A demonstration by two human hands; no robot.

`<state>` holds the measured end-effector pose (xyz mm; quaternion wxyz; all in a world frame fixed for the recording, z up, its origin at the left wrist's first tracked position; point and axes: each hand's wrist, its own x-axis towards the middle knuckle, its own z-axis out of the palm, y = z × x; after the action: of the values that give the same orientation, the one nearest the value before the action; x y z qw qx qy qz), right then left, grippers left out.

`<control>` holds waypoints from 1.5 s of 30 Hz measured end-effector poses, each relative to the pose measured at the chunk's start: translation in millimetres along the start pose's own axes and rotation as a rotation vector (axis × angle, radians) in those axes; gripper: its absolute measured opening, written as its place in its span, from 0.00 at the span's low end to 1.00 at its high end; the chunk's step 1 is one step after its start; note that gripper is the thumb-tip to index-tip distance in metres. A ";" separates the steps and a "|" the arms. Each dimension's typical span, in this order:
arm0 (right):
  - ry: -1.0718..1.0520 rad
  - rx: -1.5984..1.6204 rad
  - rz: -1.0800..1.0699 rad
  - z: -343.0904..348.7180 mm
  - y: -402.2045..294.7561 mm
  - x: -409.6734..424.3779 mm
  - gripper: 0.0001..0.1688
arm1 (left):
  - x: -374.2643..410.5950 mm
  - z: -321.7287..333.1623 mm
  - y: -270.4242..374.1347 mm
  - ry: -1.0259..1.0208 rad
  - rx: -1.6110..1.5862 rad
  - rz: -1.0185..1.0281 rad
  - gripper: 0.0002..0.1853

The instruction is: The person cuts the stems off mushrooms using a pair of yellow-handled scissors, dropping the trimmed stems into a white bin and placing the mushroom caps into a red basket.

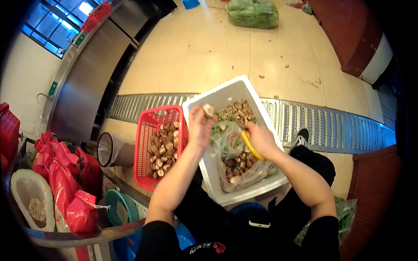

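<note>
A mushroom [208,111], pale underside showing, is pinched in the fingers of my left hand [198,129] over a white foam box [204,177]. My right hand [261,140] grips scissors with yellow handles [251,145], their blades pointing up and left inside the box. Cut mushroom stems [241,111] lie heaped at the box's far end. Nearer me, a clear plastic bag [225,182] holds brown mushrooms [240,164]. Left of the box stands a red plastic basket [142,150] partly filled with mushrooms [166,143], beside my left forearm.
A lined waste bin [106,148] stands left of the basket. Red plastic bags [62,176], a halved gourd [32,199] and a teal basket [120,205] sit at lower left. A metal drain grate [313,127] crosses the floor. Bagged green vegetables [253,14] lie farther off.
</note>
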<state>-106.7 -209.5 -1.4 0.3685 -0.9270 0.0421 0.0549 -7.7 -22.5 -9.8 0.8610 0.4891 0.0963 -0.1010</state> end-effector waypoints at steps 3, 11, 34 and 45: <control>0.056 0.037 0.133 -15.0 3.6 4.3 0.15 | 31.5 -55.1 27.1 0.062 0.116 0.201 0.15; 0.119 0.291 0.086 -63.2 -2.4 -7.9 0.22 | 47.2 -125.4 16.5 0.125 1.232 0.438 0.17; 0.138 0.258 0.062 -73.1 8.3 -23.0 0.19 | 8.9 -65.8 -235.8 -0.488 1.846 0.328 0.13; 0.191 -0.037 -0.106 -26.4 -5.5 -23.8 0.24 | 13.2 -13.8 -2.0 -0.191 0.254 -0.331 0.16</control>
<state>-127.7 -222.8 24.5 0.3480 -0.9357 0.0269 -0.0523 3.5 -12.7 -21.9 0.7695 0.5593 0.0797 -0.2978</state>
